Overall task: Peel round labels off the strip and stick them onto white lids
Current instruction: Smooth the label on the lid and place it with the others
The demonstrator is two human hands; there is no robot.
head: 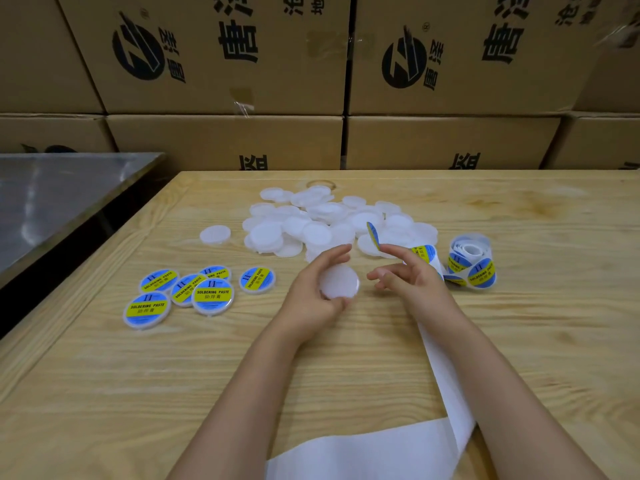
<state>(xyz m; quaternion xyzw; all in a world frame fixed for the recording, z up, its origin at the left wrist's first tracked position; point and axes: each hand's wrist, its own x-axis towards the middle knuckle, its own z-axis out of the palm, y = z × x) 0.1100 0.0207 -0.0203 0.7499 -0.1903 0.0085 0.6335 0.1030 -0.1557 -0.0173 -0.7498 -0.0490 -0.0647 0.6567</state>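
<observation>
Backing strip (363, 452) is trailing bottom center; left hand (311, 292) is gripping white lid (339, 282) mid-frame; right hand (412, 277), fingers (393, 251) spread, is carrying round label (373, 235) on index tip. Floppy label risks creasing, landing off-center.

Fingers of the left hand (311, 292) cover the near and left rim of the white lid (341, 280). The peeled label (372, 236) stands edge-on at a fingertip of the right hand (405, 275), its print unreadable and the grip unclear. The lower edge cuts off both forearms (242, 393), and the strip (381, 452), partly hidden beneath the right one, runs out there too
</observation>
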